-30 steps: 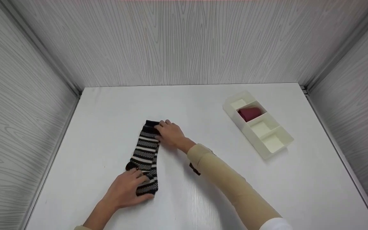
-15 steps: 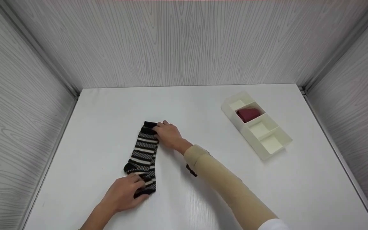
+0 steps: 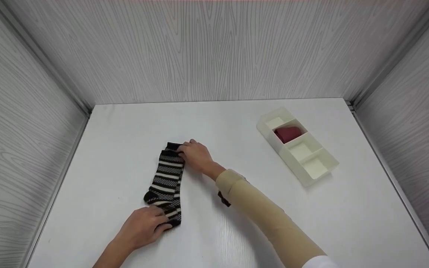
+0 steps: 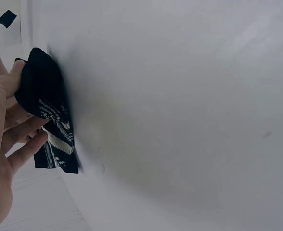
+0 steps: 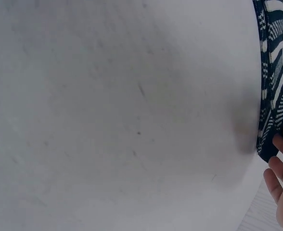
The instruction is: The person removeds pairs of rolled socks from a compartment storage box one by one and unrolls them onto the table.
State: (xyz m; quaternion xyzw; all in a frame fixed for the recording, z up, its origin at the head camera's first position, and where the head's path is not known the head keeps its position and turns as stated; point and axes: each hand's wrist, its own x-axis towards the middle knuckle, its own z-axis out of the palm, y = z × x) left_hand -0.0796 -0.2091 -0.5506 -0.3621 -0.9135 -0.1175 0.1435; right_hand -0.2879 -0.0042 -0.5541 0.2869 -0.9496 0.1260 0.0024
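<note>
A black-and-white striped sock (image 3: pixel 167 181) lies lengthwise on the white table (image 3: pixel 237 123), left of the middle. My left hand (image 3: pixel 144 226) holds its near toe end; in the left wrist view the thumb and fingers (image 4: pixel 25 131) pinch the dark toe of the sock (image 4: pixel 46 108). My right hand (image 3: pixel 195 154), in a beige sleeve, grips the far cuff end with curled fingers. In the right wrist view the sock (image 5: pixel 272 82) runs along the right edge with fingertips (image 5: pixel 280 169) beside it.
A white divided tray (image 3: pixel 286 157) stands at the right of the table, with a dark red rolled item (image 3: pixel 288 133) in its second compartment from the far end. Grey wood-grain walls close in the table at the back, left and right.
My left hand has drawn back slightly toward me at the toe end. The right hand stays on the cuff, and the sock has hardly shifted.
</note>
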